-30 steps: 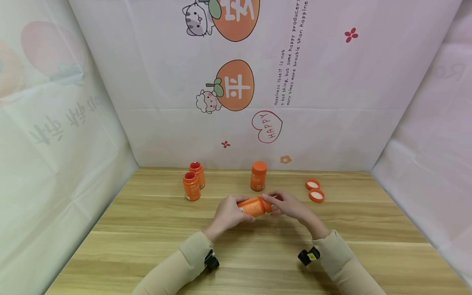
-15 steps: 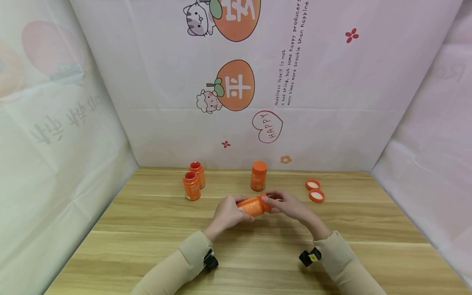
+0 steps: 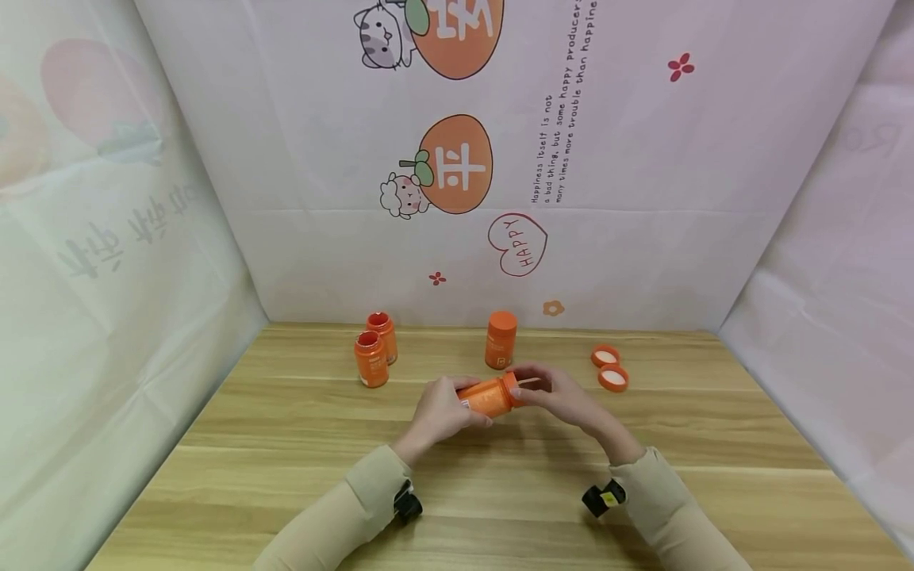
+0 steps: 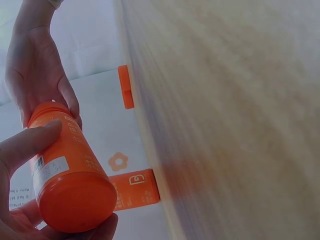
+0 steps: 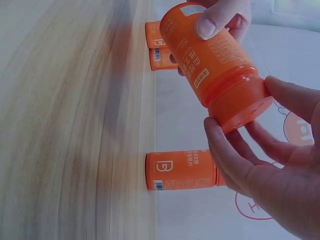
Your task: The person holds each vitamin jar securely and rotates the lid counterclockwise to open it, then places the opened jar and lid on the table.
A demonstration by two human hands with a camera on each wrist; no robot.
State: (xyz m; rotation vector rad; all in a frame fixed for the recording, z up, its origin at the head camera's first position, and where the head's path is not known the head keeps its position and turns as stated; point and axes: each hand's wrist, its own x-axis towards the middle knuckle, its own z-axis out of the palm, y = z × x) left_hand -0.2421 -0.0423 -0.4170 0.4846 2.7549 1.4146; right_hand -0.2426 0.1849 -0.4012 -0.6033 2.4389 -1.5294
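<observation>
An orange pill bottle, lying nearly sideways above the table, is gripped round its body by my left hand. Its lid end points right and slightly up. My right hand pinches the orange lid with thumb and fingertips spread around its edge. In the right wrist view the lid sits on the bottle's neck. The bottle's flat base and a white label sticker show in the left wrist view, with the left thumb along the body.
Behind the hands stands a capped orange bottle. Two uncapped bottles, a front one and a rear one, stand at back left. Two loose lids, one farther and one nearer, lie inside-up at back right. Printed cloth walls the wooden table.
My right fingers have turned and shifted around the lid, with the hand rising a little. My left hand and the bottle have stayed nearly still.
</observation>
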